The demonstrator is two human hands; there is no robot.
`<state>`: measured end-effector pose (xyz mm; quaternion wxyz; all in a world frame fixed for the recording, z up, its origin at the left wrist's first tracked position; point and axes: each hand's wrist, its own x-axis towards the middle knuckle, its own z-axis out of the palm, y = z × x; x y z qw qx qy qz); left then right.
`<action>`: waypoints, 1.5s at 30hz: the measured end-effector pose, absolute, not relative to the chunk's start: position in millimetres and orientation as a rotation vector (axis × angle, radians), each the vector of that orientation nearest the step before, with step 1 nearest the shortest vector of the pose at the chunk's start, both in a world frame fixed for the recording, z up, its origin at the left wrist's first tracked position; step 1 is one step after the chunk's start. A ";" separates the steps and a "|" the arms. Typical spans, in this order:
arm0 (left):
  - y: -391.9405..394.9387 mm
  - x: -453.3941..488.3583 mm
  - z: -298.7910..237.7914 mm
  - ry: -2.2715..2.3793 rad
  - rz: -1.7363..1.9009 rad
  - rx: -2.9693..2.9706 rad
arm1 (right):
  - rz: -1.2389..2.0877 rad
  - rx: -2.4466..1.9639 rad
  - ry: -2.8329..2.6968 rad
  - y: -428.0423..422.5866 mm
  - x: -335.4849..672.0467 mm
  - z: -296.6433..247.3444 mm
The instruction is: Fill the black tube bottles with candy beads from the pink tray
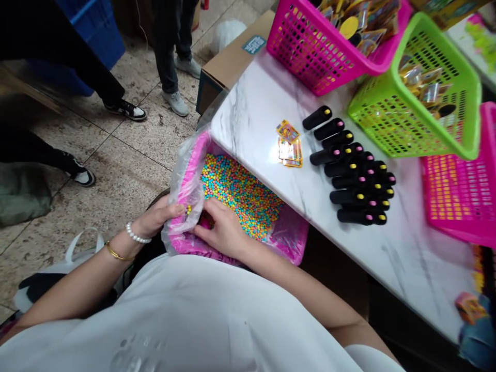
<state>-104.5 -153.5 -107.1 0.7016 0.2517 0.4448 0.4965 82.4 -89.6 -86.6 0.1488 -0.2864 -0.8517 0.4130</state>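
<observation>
A pink tray (299,243) with a clear plastic liner (188,175) holds many small coloured candy balls (236,194). At the tray's left end, my left hand (157,216) is closed on the liner, thumb on top and fingers mostly hidden. A few yellow balls (188,209) show beside that thumb, under or in clear plastic. My right hand (225,230) reaches over the tray's near side, its fingers curled by the liner's edge. What those fingertips hold, if anything, is hidden.
A marble-patterned table (256,113) overhangs the tray. On it are several black tubes (349,178), small printed cards (290,147), a pink basket (318,51) and a green basket (387,124). A cardboard box (232,57) and other people's legs (166,46) are beyond.
</observation>
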 end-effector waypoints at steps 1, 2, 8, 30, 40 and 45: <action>-153.6 -104.4 -107.0 0.999 1.104 0.555 | 1.249 -0.761 -2.404 -88.8 82.5 -84.8; -153.6 -104.5 -106.9 1.009 1.099 0.551 | 1.312 -0.730 -2.358 -87.5 84.7 -82.1; -153.4 -105.5 -107.5 0.964 1.063 0.504 | 1.224 -1.002 -2.197 -61.4 152.9 -72.6; -154.1 -100.7 -93.2 0.973 1.045 0.430 | 0.789 -1.158 -2.432 -67.0 191.0 -88.5; -154.4 -101.3 -90.9 0.972 1.057 0.418 | 1.164 -1.060 -2.342 -74.2 180.2 -77.4; -153.3 -102.8 -92.5 1.013 1.058 0.400 | 1.374 -1.126 -1.806 -84.5 195.4 -61.8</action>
